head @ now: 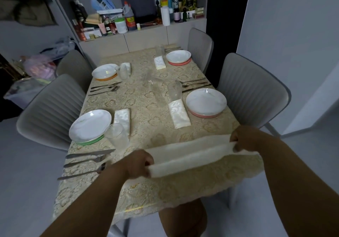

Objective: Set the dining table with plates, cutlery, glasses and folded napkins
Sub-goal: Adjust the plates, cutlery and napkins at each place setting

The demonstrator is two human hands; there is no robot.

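Both hands, the left hand [141, 163] and right hand [244, 139], pinch the ends of a napkin [190, 154] stretched above the desk [146, 100] near edge. A careless swing could tip the nearest glass [117, 135]. Motion blur hides the fold lines; the fingertips are tucked under cloth

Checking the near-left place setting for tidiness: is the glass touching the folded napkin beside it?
Cannot tell. In the head view the glass overlaps the napkin's near end, but the clear glass hides whether its base rests on the cloth or stands just short of it.
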